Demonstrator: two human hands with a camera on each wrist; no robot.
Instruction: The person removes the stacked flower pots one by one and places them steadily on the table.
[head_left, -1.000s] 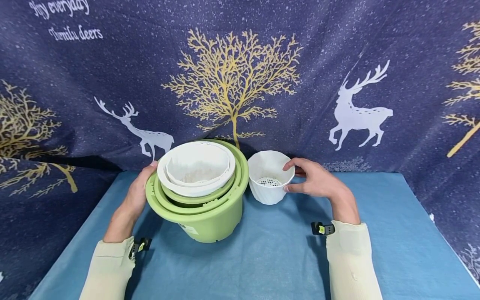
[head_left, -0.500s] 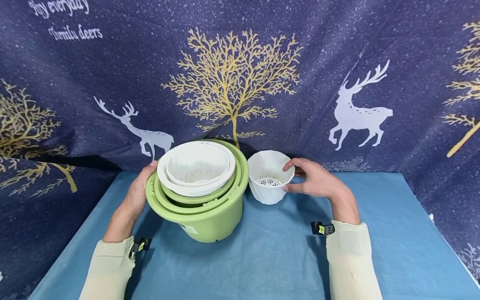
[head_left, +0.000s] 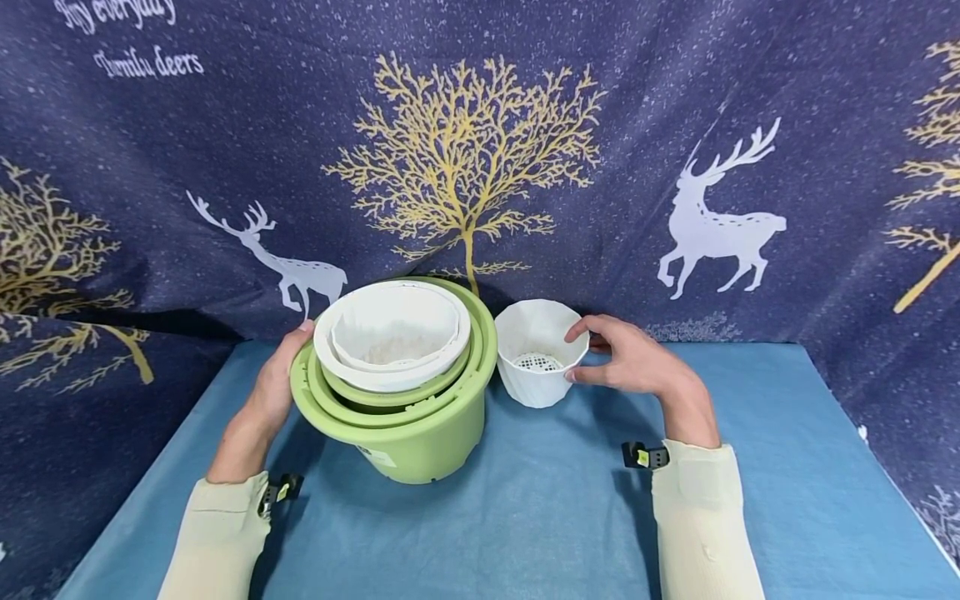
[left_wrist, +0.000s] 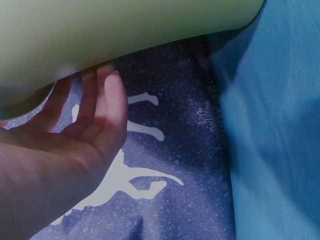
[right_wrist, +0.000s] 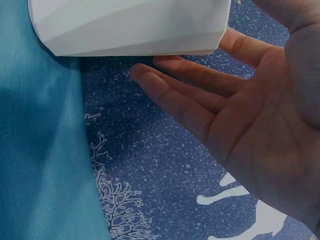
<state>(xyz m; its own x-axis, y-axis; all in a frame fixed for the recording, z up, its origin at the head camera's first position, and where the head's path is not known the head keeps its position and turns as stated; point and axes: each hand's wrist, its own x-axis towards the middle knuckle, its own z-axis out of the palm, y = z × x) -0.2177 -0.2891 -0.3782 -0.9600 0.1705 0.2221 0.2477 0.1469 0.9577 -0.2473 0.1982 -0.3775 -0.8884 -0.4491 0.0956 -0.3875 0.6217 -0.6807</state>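
A large green pot [head_left: 420,433] stands on the blue tablecloth [head_left: 540,517], with smaller green pots and two white pots [head_left: 393,337] nested inside it. My left hand [head_left: 276,383] rests with straight fingers against the green pot's left wall just under the rim; the left wrist view shows the fingers [left_wrist: 107,100] flat on the green pot [left_wrist: 125,30]. A small white faceted pot [head_left: 536,387] with a mesh bottom stands to the right of the green one. My right hand [head_left: 626,362] lies beside it, fingers extended. In the right wrist view the fingers [right_wrist: 190,95] stay close to the white pot [right_wrist: 130,25] without curling round it.
A dark blue curtain [head_left: 675,108] printed with white deer and golden trees hangs close behind the pots and drapes down both sides of the table. Wrist cameras [head_left: 645,457] sit on both cream sleeves. Blue cloth stretches in front of the pots to the near edge.
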